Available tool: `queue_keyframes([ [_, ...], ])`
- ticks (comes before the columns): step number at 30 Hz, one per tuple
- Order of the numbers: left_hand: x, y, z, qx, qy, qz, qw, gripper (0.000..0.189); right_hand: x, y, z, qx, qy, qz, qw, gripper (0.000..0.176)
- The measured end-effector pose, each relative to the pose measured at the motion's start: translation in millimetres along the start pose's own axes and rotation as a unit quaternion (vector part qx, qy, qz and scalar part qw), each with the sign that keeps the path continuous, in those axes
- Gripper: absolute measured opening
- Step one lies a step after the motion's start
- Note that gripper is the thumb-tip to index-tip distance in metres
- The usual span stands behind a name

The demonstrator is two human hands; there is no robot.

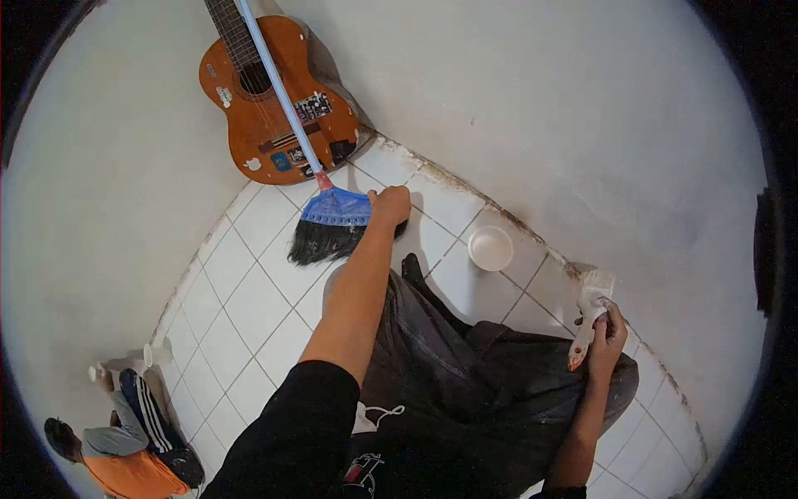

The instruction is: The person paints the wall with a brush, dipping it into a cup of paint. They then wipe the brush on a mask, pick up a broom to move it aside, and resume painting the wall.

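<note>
My left hand (392, 205) is stretched out and closed on the right end of the blue head of a broom (337, 206). The broom's black bristles point down to the tiles, and its pale handle leans across a guitar (287, 125). On the right, near the wall, my right hand (608, 337) grips a paintbrush (587, 326) with whitish paint on it, bristles up. Between my hands, close to the wall's foot, a white cup (490, 248) stands on the floor.
The stickered guitar leans in the corner between two pale walls. White tiles (278, 270) cover the floor, with rough, stained wall edges. At lower left another person (133, 449) in orange and grey sits by the wall, near a small white container (155, 355). My legs are folded before me.
</note>
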State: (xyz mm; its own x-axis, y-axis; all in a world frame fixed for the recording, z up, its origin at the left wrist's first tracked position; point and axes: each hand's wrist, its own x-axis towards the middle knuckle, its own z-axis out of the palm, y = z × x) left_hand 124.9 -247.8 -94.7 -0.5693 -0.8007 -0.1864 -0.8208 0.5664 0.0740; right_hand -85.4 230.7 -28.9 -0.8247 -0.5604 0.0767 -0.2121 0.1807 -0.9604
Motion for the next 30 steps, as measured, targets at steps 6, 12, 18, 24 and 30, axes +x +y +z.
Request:
queue_keyframes([
  [6, -13.0, 7.8, -19.1, -0.031, -0.018, 0.011, 0.999, 0.017, -1.4, -12.8, 5.3, 0.038, -0.011, 0.015, 0.999, 0.027],
  [12, -6.0, 3.8, -17.1, -0.006, -0.038, 0.017, 0.999, 0.017, -0.8, -14.7, 5.2, -0.013, 0.004, -0.011, 1.0, 0.026],
  [18, -21.9, 16.2, -28.4, 0.004, -0.032, 0.022, 0.999, 0.02, -0.4, -9.9, 6.1, -0.022, 0.029, 0.0, 0.999, 0.027],
  [24, -18.9, 17.6, -25.3, 0.03, -0.042, 0.024, 0.998, 0.028, -1.0, -17.0, 5.7, -0.027, 0.01, 0.01, 1.0, 0.028],
  [30, -19.1, 17.6, -29.6, -0.007, -0.068, 0.009, 0.998, 0.029, -1.1, -16.5, 8.2, -0.021, 0.017, -0.007, 1.0, 0.028],
])
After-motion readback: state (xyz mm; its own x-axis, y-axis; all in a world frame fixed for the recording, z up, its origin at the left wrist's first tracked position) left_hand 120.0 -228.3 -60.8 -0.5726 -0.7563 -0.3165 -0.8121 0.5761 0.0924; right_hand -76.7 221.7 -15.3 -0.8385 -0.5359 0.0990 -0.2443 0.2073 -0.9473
